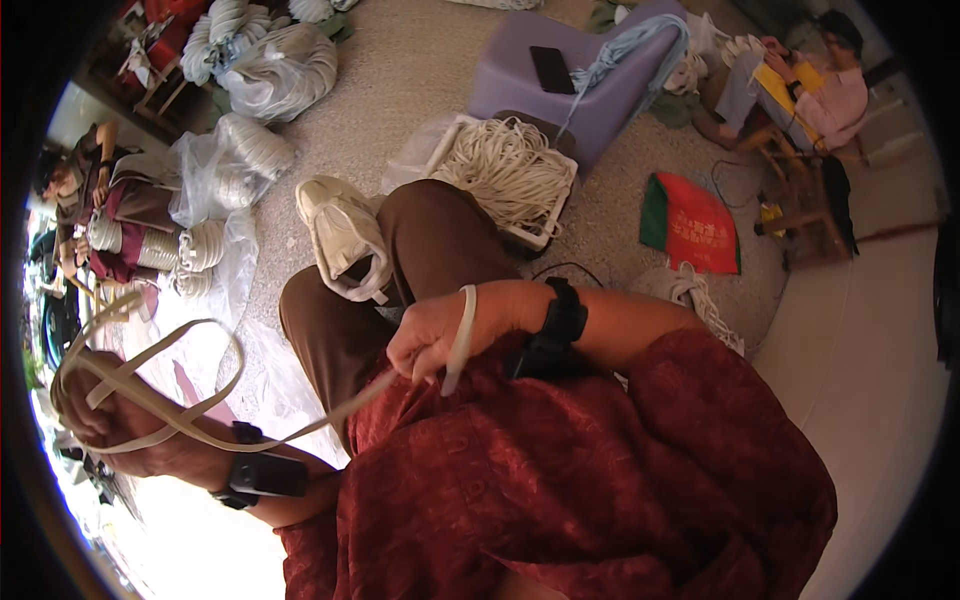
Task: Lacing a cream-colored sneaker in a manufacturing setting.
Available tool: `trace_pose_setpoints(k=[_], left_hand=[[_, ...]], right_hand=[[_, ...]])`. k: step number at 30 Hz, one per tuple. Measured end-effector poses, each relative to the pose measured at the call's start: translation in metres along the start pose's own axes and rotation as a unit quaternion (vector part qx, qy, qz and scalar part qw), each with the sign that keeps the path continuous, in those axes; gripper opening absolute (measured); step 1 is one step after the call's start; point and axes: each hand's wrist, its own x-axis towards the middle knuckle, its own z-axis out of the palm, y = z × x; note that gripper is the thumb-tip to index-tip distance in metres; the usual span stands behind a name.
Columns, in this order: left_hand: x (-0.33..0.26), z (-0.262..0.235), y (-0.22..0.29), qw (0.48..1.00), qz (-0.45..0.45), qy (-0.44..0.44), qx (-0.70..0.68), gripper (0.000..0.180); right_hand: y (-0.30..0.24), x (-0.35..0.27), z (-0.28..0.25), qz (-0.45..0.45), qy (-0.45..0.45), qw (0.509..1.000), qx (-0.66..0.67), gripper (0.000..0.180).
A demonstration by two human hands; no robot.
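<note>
The person wears a dark red patterned shirt (600,470) with loose sleeves and brown trousers (420,250). A black band (560,315) wraps the right wrist, another black band (262,475) the left, and a pale shoe (340,235) shows.

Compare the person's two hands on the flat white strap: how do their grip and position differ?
The left hand is stretched out to the side with the strap looped around it in several turns, while the right hand sits close over the lap and pinches a single run of strap. The left hand is a closed fist; the right hand lets a short end stick out below its fingers. Both wear a black wrist device and hold the same strap.
</note>
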Motion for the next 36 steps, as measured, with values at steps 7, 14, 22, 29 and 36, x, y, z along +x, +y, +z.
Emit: trace_pose_setpoints(k=[7, 14, 22, 29, 36], left_hand=[[-0.025, -0.016, -0.120, 0.927, -0.166, 0.070, 0.330, 0.011], [-0.067, -0.011, -0.214, 0.547, -0.258, -0.353, 0.714, 0.017], [-0.066, -0.042, -0.212, 0.583, -0.274, -0.432, 0.631, 0.042], [-0.069, -0.102, -0.173, 0.520, -0.443, -0.269, 0.679, 0.023], [-0.077, -0.156, -0.171, 0.488, -0.172, -0.212, 0.829, 0.009]], right_hand=[[0.028, -0.037, -0.019, -0.095, 0.339, 0.896, 0.271, 0.034], [0.026, -0.048, -0.002, -0.233, 0.272, 0.802, 0.478, 0.043], [0.054, -0.179, -0.047, 0.001, 0.576, 0.769, 0.276, 0.016], [0.132, -0.482, -0.114, 0.495, 0.372, 0.504, -0.602, 0.021], [0.227, -0.436, -0.141, 0.457, 0.669, 0.443, -0.384, 0.019]])
